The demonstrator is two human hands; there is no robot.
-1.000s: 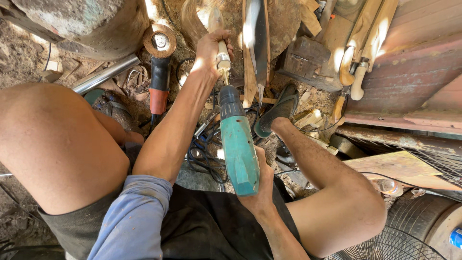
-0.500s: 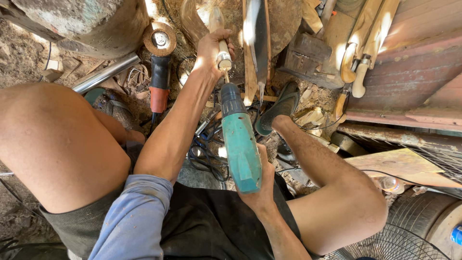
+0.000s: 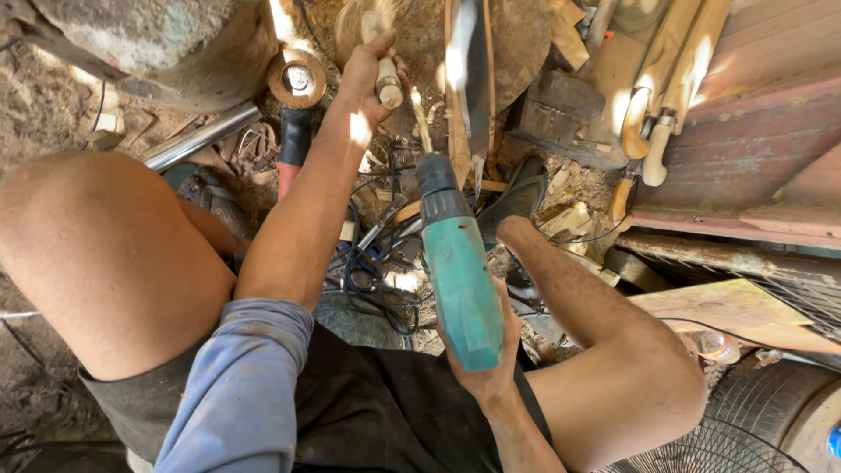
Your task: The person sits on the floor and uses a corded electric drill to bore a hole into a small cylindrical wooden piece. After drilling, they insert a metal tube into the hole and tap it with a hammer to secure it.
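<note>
**Teal drill up, wooden piece gripped at arm's length**

Right hand (image 3: 492, 355) first: fingers wrapped tight around the rear of the teal power drill (image 3: 460, 276), palm behind the body, thumb side hidden under the casing. The drill points away from the person, dark chuck (image 3: 438, 187) up front and a thin bit (image 3: 422, 125) running on toward the other hand.

Out at full reach, the left hand (image 3: 366, 66) is closed in a fist around a short pale wooden piece (image 3: 385, 72), its rounded cut end poking out of the fist on the near side. The bit's tip sits just beside that end; whether it touches the wood cannot be told from here.

Widening out: both bare knees frame the action, blue sleeve (image 3: 241, 390) on the left arm, dark shorts below. Between the legs lies a tangle of black cable (image 3: 372, 285) on dusty ground. Left of the outstretched forearm stands an angle grinder (image 3: 296, 114) with an orange-and-black handle and a round disc on top, a shiny metal tube (image 3: 197, 140) slanting beside it. Just right of the drill line, a long dark blade (image 3: 477, 79) in a wooden frame lies on a big round block. Far right: curved wooden handles (image 3: 653, 131) against reddish boards, and a fan grille (image 3: 701, 447) in the bottom corner.
</note>
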